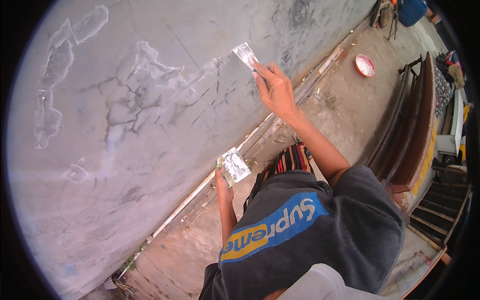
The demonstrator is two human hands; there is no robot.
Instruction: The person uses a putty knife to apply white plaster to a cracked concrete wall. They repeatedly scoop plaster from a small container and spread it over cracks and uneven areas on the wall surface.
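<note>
My right hand (pixel 277 94) is closed around a putty knife (pixel 245 54). Its wide blade, smeared with white putty, is against the cracked grey wall (pixel 165 125) or very near it. A pale streak of filler runs left from the blade along a crack. Lower down, close to the foot of the wall, my left hand (pixel 223 183) grips a small flat board (pixel 235 166) loaded with white paste. Most of that hand's fingers are hidden under the board. Several whitish filled patches (pixel 155 65) mark the wall's upper and left parts.
A red bowl of white paste (pixel 364 65) stands on the concrete floor. To the right are a long brown wooden bench (pixel 410 130) and a slatted wooden frame (pixel 432 217). A blue container (pixel 412 12) stands at the far right. A narrow ledge (pixel 300 102) follows the wall's foot.
</note>
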